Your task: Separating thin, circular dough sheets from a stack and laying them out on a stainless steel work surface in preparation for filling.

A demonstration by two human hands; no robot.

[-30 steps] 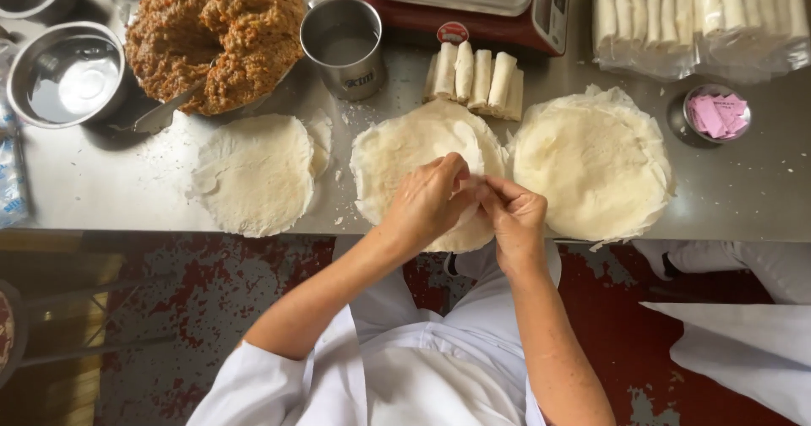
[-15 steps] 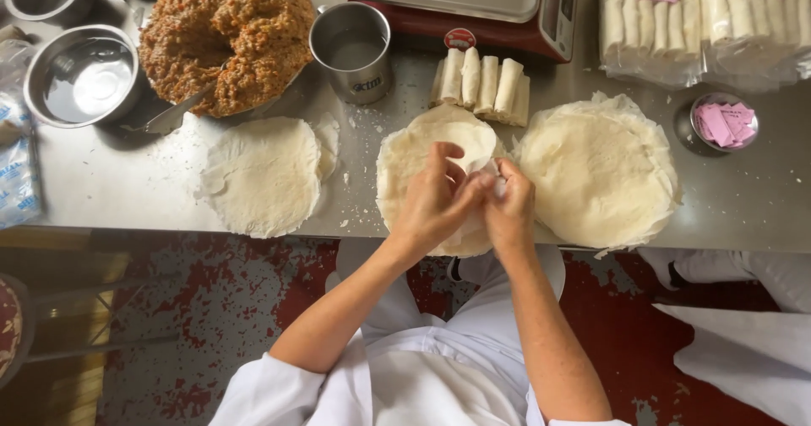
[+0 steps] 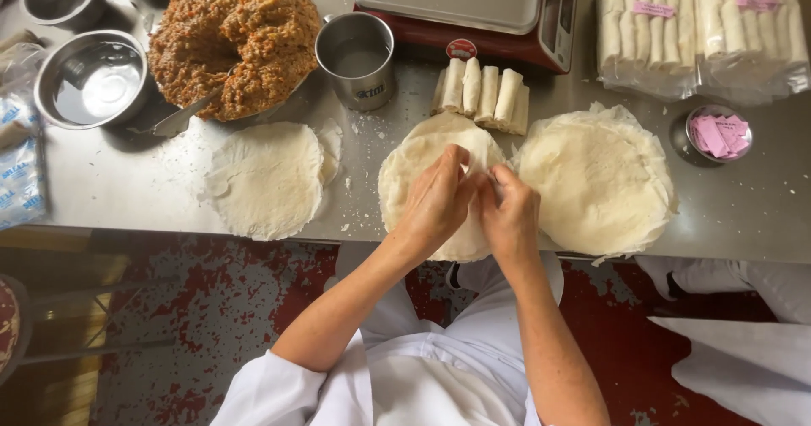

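Note:
A round, pale wrapper sheet [image 3: 414,164] lies on the steel table [image 3: 127,198] right in front of me. My left hand [image 3: 435,202] and my right hand [image 3: 509,215] meet over its right half, fingers pinched together on the roll they are folding; the roll itself is mostly hidden under the fingers. Just beyond the sheet, several finished white rolls [image 3: 481,92] lie side by side.
A stack of wrappers [image 3: 600,177] sits at right, a single wrapper [image 3: 266,177] at left. Behind are a heaped bowl of brown filling [image 3: 232,37] with a spoon, a steel cup [image 3: 357,59], empty steel bowls [image 3: 91,80], a scale [image 3: 469,4], bagged rolls [image 3: 701,29], a tin of pink slips [image 3: 718,135].
Both hands have stayed on the middle wrapper, pinching and working it; the fingers have drawn closer together.

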